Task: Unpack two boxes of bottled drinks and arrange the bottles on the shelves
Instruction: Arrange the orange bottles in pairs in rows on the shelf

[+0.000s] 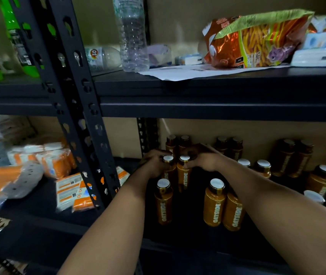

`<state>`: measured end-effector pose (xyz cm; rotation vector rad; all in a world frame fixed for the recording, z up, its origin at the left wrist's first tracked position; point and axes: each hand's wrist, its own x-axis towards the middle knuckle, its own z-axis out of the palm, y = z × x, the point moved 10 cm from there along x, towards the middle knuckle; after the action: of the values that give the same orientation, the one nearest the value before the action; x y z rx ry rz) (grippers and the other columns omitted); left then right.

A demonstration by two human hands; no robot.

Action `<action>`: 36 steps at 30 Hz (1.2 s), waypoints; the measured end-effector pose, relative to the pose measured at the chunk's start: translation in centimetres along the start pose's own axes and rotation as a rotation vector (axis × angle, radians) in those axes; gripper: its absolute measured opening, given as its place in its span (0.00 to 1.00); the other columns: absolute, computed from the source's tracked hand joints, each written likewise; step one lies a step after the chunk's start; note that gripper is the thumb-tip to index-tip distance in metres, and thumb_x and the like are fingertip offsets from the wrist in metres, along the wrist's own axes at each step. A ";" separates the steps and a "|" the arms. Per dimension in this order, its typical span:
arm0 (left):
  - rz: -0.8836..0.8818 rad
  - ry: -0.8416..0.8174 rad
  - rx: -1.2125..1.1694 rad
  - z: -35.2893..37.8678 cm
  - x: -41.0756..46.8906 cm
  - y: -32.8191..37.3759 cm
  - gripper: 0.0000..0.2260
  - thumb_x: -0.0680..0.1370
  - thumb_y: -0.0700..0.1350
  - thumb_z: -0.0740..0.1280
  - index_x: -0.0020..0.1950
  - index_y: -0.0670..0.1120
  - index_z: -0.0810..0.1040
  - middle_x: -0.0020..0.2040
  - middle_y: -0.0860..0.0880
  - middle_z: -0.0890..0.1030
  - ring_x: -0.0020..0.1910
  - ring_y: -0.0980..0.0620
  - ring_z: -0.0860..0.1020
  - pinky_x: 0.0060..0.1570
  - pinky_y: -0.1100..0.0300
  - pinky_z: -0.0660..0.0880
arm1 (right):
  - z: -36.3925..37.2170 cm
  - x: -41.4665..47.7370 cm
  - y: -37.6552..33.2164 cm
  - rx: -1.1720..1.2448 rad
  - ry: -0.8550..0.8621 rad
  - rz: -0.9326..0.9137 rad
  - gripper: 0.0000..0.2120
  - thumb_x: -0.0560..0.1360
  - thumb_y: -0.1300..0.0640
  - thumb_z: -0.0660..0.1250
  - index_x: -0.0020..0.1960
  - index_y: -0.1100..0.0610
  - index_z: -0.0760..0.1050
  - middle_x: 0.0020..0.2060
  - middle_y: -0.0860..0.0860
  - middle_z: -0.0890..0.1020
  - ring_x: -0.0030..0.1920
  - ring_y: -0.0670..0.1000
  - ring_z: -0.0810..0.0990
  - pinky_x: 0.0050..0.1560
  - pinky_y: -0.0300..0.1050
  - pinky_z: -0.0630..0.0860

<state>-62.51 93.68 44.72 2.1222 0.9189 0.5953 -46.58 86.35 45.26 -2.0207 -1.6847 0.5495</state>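
A black metal rack's lower shelf (188, 242) carries orange-brown bottles (214, 203) with white caps, labelled OATSIDE. They stand upright, mostly in pairs, from the back wall toward the front edge, with bare dark board between the groups. On the upper shelf (227, 85), a clear water bottle (132, 36) stands upright beside a toppled bottle (102, 57). A sheet of white paper (188, 72) overhangs the front edge, an orange snack bag (253, 40) lies on it, and white packs (316, 56) sit to the right. On the left-bay shelf (39, 211), orange-and-white packets (75, 193) lie scattered and blurred.
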 end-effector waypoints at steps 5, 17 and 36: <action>-0.034 0.010 -0.029 -0.2 -0.3 -0.2 0.10 0.70 0.47 0.78 0.51 0.53 0.87 0.47 0.54 0.87 0.51 0.52 0.84 0.54 0.50 0.80 | 0.2 0.0 -0.3 0.037 0.008 -0.026 0.25 0.73 0.50 0.78 0.69 0.43 0.76 0.68 0.48 0.77 0.66 0.51 0.76 0.62 0.46 0.73; -0.028 0.032 -0.002 -0.3 -0.2 -0.6 0.11 0.72 0.43 0.77 0.53 0.53 0.87 0.49 0.54 0.87 0.51 0.53 0.83 0.55 0.50 0.80 | 0.5 -0.1 -0.3 0.051 0.007 -0.061 0.25 0.75 0.52 0.76 0.71 0.46 0.76 0.69 0.49 0.77 0.65 0.49 0.76 0.59 0.43 0.71; -0.022 0.063 -0.019 -0.3 -0.5 -0.2 0.11 0.75 0.44 0.75 0.58 0.51 0.86 0.52 0.51 0.87 0.52 0.53 0.84 0.55 0.55 0.80 | 0.5 -0.2 -0.1 0.052 0.041 -0.045 0.25 0.74 0.50 0.77 0.69 0.43 0.76 0.69 0.48 0.76 0.65 0.50 0.76 0.60 0.44 0.71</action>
<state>-63.14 93.52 44.70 2.0845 0.9666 0.6608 -47.03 86.19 44.91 -1.9396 -1.6705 0.5279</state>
